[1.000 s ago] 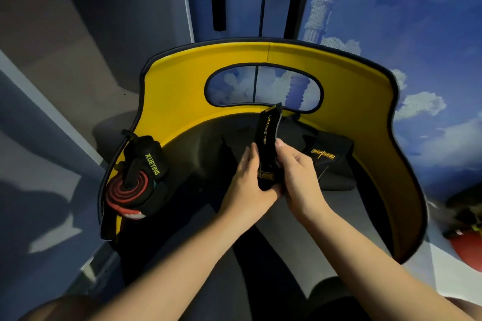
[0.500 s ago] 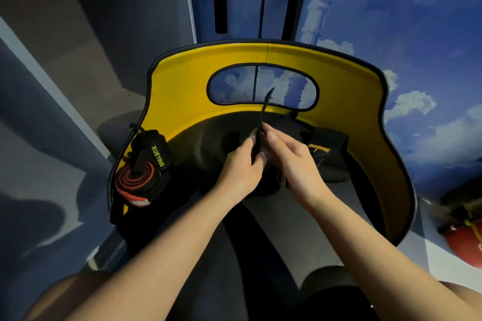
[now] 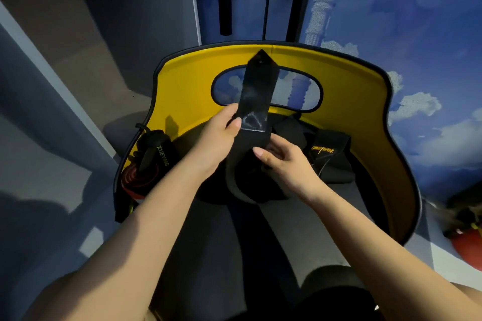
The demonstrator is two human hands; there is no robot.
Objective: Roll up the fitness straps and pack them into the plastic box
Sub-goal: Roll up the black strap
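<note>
A black fitness strap [image 3: 257, 91] stands upright in the middle, its pointed tip up against the yellow wall. My left hand [image 3: 221, 133] pinches its left edge by a shiny patch. Below, the strap bends into a loop [image 3: 234, 180] over the dark seat. My right hand [image 3: 284, 161] grips the strap's lower part, fingers curled around it. A rolled black and red strap [image 3: 148, 161] marked XUEYING lies at the left. No plastic box is in sight.
A curved yellow panel [image 3: 365, 117] with an oval cut-out rings the dark seat. A black pouch [image 3: 328, 156] with a yellow label lies right of my hands. A red object [image 3: 469, 250] sits at the far right edge. Grey floor lies to the left.
The strap's free end has swung up and turned flat towards me, now standing taller. My left hand moved up along it; my right hand dropped lower on the strap.
</note>
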